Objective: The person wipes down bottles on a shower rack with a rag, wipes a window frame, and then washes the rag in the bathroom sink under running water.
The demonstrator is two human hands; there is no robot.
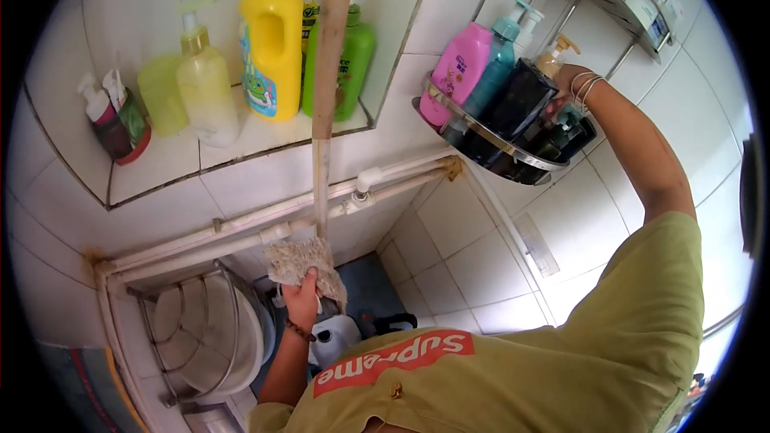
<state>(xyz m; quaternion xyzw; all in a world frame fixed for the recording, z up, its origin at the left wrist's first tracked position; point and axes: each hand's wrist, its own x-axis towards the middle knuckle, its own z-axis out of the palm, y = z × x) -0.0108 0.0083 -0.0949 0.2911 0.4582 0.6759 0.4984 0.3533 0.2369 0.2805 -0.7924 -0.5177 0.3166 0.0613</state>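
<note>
My left hand [301, 303] is closed on a beige, shaggy cloth [303, 263], held low in front of the white pipes. A dark bracelet circles that wrist. Up at the right, my right hand [565, 87] reaches into a metal corner rack [489, 141], its fingers curled against the side of a black pump bottle [520, 98] with a tan pump. Part of those fingers is hidden among the bottles. Beside it in the rack stand a pink bottle [459, 72], a teal pump bottle [491, 62] and a dark bottle [571, 133].
A tiled ledge [261, 138] holds a yellow jug [271, 48], a green pump bottle [345, 64] and a clear pump bottle [207, 84]. A wooden pole [330, 48] stands upright before it. Below are white pipes [192, 250], basins [188, 337] in a metal frame and a jug [335, 338].
</note>
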